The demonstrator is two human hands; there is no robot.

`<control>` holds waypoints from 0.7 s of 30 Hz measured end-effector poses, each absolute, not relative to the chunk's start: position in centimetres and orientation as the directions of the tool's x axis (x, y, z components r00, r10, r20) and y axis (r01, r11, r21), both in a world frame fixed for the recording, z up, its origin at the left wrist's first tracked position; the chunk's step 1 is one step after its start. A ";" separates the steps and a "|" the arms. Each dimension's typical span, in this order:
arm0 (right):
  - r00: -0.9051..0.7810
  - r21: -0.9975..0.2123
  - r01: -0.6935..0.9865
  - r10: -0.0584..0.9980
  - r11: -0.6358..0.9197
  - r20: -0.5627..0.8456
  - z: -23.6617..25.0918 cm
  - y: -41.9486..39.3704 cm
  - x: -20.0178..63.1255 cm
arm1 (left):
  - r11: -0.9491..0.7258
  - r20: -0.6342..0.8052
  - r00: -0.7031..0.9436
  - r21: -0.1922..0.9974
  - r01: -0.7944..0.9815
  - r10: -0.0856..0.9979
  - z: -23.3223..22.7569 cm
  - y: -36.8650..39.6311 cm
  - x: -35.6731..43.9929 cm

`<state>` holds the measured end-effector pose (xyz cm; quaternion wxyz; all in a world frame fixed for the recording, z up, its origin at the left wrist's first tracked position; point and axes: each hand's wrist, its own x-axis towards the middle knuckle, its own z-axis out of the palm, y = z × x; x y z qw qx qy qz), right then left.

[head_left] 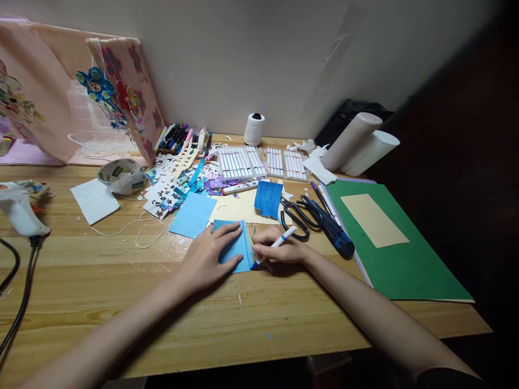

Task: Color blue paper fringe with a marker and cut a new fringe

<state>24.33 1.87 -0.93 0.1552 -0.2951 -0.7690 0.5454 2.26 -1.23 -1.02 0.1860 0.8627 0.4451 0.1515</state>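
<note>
My left hand [208,256] lies flat with its fingers spread, pressing a small light-blue card [239,249] against the table. Part of that card is hidden under the fingers. Along its right side runs a darker blue line. My right hand [279,251] is closed round a white marker [284,237] with a blue band, its blue tip at the card's lower right corner. Just behind the left hand is another light-blue sheet [193,215]. A darker blue coloured piece of paper [268,199] rests beyond the right hand, beside black-handled scissors [300,219].
Paper scraps [166,186] and marker sets [241,162] crowd the back. A black cutter [332,229] and a green sheet [389,237] lie right. Tape [120,177] and a corded glue gun [22,208] are left. A thread spool [254,131] stands by the wall.
</note>
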 end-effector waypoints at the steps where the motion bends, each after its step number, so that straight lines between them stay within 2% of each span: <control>1: -0.778 -0.939 0.280 0.621 0.201 -0.100 -0.9 1.9 24.3 | -0.534 0.095 0.558 0.457 0.711 0.824 -1.0 -1.2 2.3; 4: -0.775 -0.957 0.264 0.616 0.118 -0.138 -0.9 1.8 24.3 | -0.535 0.092 0.561 0.462 0.708 0.822 -1.0 -1.2 2.3; 9: -0.754 -0.958 0.270 0.639 0.093 -0.151 -0.9 1.6 24.2 | -0.526 0.076 0.560 0.465 0.712 0.825 -0.9 -1.1 2.3; 21: -0.542 -0.994 0.110 0.837 -0.024 -0.080 -2.2 1.8 23.6 | -0.521 0.064 0.559 0.465 0.716 0.826 -0.9 -1.2 2.3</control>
